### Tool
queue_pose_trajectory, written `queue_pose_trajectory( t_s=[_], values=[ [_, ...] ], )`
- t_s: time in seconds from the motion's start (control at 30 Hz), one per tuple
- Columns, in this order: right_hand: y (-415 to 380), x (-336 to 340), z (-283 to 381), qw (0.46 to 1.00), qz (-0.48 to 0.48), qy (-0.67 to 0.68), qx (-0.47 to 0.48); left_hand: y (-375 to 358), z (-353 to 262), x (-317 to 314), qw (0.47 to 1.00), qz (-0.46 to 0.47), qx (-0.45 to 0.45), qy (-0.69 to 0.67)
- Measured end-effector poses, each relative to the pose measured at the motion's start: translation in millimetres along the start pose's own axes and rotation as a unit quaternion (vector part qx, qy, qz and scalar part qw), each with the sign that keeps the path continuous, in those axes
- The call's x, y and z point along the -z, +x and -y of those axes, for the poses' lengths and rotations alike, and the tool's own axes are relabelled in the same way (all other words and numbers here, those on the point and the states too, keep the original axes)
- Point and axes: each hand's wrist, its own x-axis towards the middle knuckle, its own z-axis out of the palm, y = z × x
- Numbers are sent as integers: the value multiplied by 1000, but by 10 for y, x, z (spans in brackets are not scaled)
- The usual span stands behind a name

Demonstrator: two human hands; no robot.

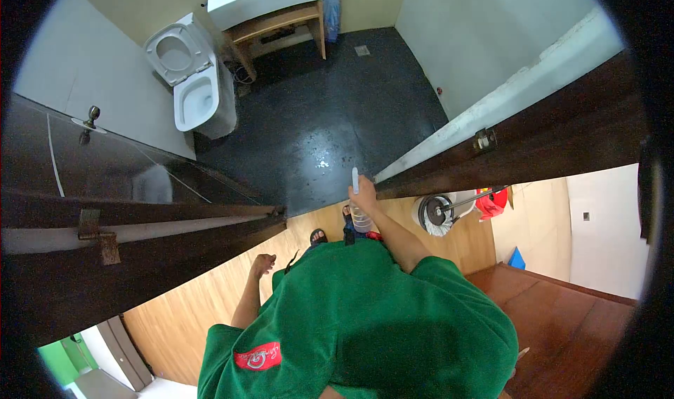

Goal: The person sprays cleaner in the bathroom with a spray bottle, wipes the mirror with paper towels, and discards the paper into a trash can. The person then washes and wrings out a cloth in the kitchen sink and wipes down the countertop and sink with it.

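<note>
My right hand [365,194] is wrapped round the neck of a clear spray bottle [361,221], in front of my body at the bathroom doorway. The bottle's white head sticks up past my fingers, and its see-through body hangs below them. At my left side, low over the wooden floor, is my left hand [263,265]; its fingers are curled in and nothing shows in them. A green top [393,308] covers my body, and my sandalled feet show under the bottle.
Ahead, a white toilet [197,105] stands with its lid up beside a washbasin [265,5] on a wooden stand. The dark floor [330,111] looks wet. Door frames flank me. A mop [439,214] in a bucket and a red container [491,204] stand at right.
</note>
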Motion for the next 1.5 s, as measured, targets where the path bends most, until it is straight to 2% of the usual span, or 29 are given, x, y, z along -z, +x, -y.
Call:
queue_pose_trajectory(
  t_s=[0.07, 0.17, 0.27, 0.37, 0.47, 0.57, 0.67, 0.77, 0.87, 0.97, 1.07, 1.27, 1.37, 1.5],
  values=[
    [8, 47, 123, 1000, -13, 3, 14, -73, -36, 33, 1000, -12, -14, -2],
    [127, -68, 68, 993, -110, -9, 37, -106, -77, 31, 1000, -2, -25, 2],
    [246, 50, 149, 998, -57, 23, -12, -122, -64, -12, 1000, -6, -9, -19],
    [353, 103, 217, 998, -59, 21, -17, -103, -43, -52, 1000, -9, 4, -21],
    [477, 70, 234, 992, -122, 31, 20, -99, -2, -65, 1000, -1, 9, -30],
    [573, 32, 218, 988, -141, 51, 45, -116, 16, -106, 998, -3, 14, -60],
    [654, 54, 262, 986, -158, 36, 26, -68, 94, -131, 997, 11, 7, -75],
    [812, 45, 238, 971, -226, 52, 54, -175, -6, -148, 997, -1, 15, -71],
    [888, 170, 290, 982, -185, 39, 3, -198, -18, -161, 997, 1, 17, -72],
    [981, 157, 270, 977, -194, 68, -51, -200, 6, -167, 997, 9, 6, -78],
    [1044, 83, 205, 967, -245, 51, -57, -335, -94, -183, 997, -7, 8, -77],
    [1006, -18, 117, 960, -261, 42, -95, -280, 29, -188, 996, -3, 27, -81],
    [986, -26, 116, 962, -217, 94, -134, -294, 82, -185, 995, 4, 33, -99],
    [982, -82, 98, 959, -218, 62, -172, -275, 147, -172, 994, -3, 42, -100]
  ],
)
